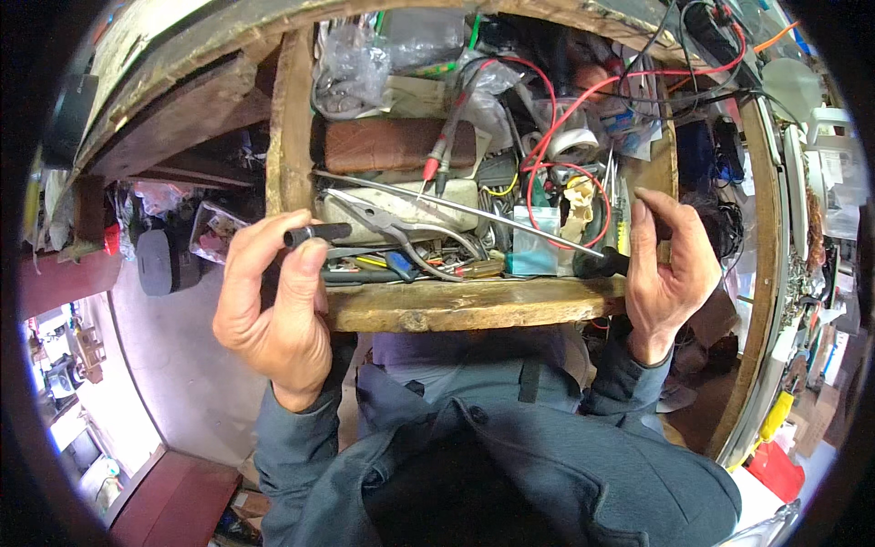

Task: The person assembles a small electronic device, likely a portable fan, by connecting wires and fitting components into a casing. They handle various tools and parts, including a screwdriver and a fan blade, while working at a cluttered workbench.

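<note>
Between the thumb and fingers of my left hand is a short black tube-like piece, held over the drawer's left front corner. My right hand hovers at the right front corner, thumb and index finger apart, its lower fingers partly hidden. Beside its thumb ends the black handle of a long screwdriver, whose thin metal shaft slants across the drawer to the left wall. Under the shaft lie long-nosed pliers with grey jaws and curved handles. The wooden drawer is pulled out toward me and full of tools.
Red and black test probes with a looping red cable lie over the contents. Behind the pliers sits a brown block. Plastic bags fill the back left, and a white tape roll is at right.
</note>
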Demonstrator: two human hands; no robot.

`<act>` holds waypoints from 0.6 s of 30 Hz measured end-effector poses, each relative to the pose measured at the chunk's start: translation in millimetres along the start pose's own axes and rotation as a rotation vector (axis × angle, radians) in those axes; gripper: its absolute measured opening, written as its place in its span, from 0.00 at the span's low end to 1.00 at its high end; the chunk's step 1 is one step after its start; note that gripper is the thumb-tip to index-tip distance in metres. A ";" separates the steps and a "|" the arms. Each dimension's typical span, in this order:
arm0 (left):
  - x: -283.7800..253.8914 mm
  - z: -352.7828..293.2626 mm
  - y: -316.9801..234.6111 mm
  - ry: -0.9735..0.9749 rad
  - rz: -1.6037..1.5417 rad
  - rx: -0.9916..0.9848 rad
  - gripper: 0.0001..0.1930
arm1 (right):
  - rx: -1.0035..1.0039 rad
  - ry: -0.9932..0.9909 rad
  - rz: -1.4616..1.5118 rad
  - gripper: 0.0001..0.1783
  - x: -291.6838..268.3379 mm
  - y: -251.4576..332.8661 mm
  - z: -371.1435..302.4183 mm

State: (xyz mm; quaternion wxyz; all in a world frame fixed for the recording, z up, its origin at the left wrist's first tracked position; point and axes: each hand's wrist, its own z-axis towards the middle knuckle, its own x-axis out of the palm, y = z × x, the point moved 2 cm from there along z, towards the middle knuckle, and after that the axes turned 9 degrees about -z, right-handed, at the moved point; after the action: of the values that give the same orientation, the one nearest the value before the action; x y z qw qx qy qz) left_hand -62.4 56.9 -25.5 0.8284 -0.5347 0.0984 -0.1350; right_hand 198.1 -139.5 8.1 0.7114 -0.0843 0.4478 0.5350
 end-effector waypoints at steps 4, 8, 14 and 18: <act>7.0 -4.4 -3.8 -0.062 -0.145 -0.115 0.10 | 0.013 0.028 -0.009 0.08 -2.2 3.7 -0.8; 5.9 -4.4 -0.6 -0.073 -0.238 -0.165 0.11 | -0.013 0.026 0.019 0.08 -0.4 2.1 -1.7; 10.9 0.1 -6.3 -0.042 -0.206 -0.160 0.10 | -0.065 0.019 -0.024 0.07 -1.3 3.3 -0.8; 10.6 2.8 -2.0 -0.060 -0.311 -0.230 0.10 | -0.145 0.026 -0.097 0.06 1.0 3.6 -1.3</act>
State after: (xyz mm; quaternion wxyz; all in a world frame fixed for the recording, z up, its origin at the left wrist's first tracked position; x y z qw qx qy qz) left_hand -51.8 55.1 -22.7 0.7334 -0.6385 0.0049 -0.2331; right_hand 194.4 -138.1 7.8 0.7225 -0.1641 0.4126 0.5299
